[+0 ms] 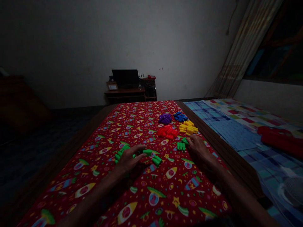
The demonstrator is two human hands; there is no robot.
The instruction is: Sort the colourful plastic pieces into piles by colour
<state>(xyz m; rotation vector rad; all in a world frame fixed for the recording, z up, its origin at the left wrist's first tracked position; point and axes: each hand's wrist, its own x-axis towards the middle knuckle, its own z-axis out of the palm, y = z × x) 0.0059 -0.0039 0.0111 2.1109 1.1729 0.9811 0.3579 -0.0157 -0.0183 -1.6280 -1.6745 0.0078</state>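
My left hand (129,158) is over several small green tube-shaped plastic pieces (121,152), its thumb and fingers apart. One green piece (147,153) lies just beyond those fingertips, and a short joined row of green pieces (156,160) is to the right of it. Farther right, my right hand (198,145) has its fingertips closed on a green piece (185,141). Right below that piece, other green pieces (181,146) stand side by side in a row. The palm sides of both hands are hidden.
Beyond my hands are piles of red (167,132), yellow (188,127), purple (165,119) and blue (180,117) pieces. They lie on a red patterned cloth (142,113). At right is a checked bedspread (220,123) with a fan (292,190). A desk with a monitor (126,78) stands by the wall.
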